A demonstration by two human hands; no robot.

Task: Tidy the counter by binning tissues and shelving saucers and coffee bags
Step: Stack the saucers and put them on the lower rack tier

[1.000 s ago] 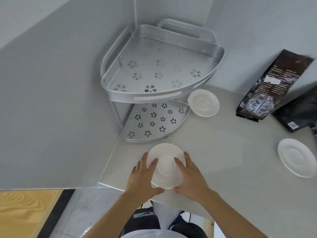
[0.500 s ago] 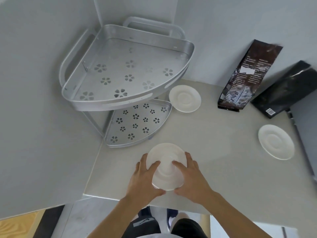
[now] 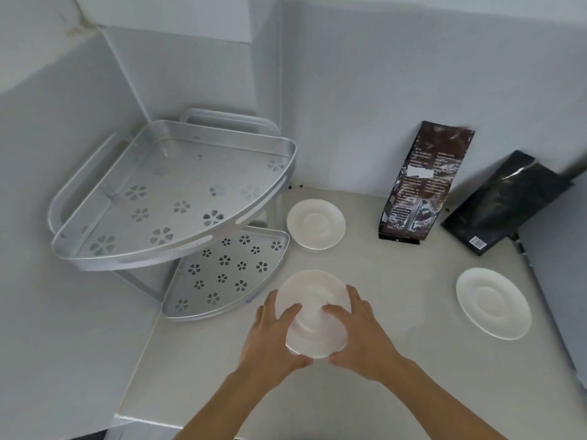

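Observation:
A white saucer is held over the counter's front, just right of the lower tier of a two-tier metal corner shelf. My left hand grips its left side and my right hand its right side, thumbs on top. A second saucer lies by the wall beside the shelf. A third saucer lies at the right. A brown coffee bag leans upright on the back wall. A black coffee bag leans in the right corner.
The beige counter ends at a front edge near my arms. Grey walls close off the back, left and right sides. Both shelf tiers hold nothing.
My view has tilted up and shifted, showing more wall. Both hands stay on the same saucer, in almost the same spot near the lower shelf tier.

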